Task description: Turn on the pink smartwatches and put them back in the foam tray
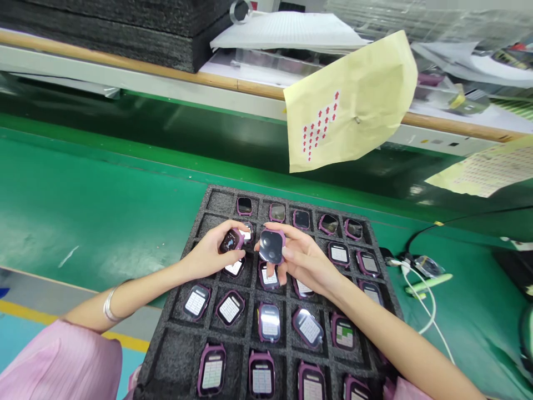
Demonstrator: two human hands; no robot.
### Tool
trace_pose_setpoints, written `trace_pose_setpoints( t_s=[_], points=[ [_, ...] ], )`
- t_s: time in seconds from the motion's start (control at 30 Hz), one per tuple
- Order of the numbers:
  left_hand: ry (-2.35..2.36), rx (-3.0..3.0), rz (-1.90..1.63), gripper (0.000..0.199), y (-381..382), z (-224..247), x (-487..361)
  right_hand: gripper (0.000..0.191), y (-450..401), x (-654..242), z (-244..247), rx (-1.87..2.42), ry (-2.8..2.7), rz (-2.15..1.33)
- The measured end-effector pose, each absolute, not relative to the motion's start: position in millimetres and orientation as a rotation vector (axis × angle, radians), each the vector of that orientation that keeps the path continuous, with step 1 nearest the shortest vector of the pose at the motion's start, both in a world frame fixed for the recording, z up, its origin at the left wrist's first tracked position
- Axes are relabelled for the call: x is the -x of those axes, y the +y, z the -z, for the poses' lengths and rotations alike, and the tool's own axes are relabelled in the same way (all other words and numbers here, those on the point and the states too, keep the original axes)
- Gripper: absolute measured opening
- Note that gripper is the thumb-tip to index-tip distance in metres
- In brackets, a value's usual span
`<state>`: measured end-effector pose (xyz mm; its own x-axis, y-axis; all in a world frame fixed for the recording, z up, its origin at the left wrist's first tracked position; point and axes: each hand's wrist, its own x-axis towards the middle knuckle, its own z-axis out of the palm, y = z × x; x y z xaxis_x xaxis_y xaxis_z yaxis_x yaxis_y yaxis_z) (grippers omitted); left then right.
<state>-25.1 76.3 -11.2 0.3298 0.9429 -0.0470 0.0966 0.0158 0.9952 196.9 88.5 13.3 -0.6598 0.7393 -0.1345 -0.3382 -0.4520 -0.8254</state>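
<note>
A strapless smartwatch (230, 241) with a lit dark screen is pinched in my left hand (210, 250), over the tray's upper left. My right hand (306, 255) grips a second purple-cased smartwatch (271, 247) by its edges, its dark screen facing up. Both hands hover above a black foam tray (175, 347) divided into square compartments. Several more purple watches lie in it, such as a watch with a white screen (270, 322) and a dark-screened watch (301, 219) in the far row. My hands and forearms cover parts of some compartments.
The tray lies on a green work surface (104, 194). Above its far side runs a shelf (250, 89) with black foam blocks (125, 33) and papers. A yellow sheet (353, 105) hangs down from it. White cables (431, 305) and a green pen-like stick (428, 283) lie to the right.
</note>
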Motion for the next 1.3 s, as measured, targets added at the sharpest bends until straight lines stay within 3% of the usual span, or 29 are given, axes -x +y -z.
trace_pose_setpoints(
  t_s=[1.3],
  points=[
    [0.994, -1.446, -0.922, 0.026, 78.7, 7.9, 33.6, 0.033, 87.2, -198.4, -20.3, 0.724, -1.180, -2.008]
  ],
)
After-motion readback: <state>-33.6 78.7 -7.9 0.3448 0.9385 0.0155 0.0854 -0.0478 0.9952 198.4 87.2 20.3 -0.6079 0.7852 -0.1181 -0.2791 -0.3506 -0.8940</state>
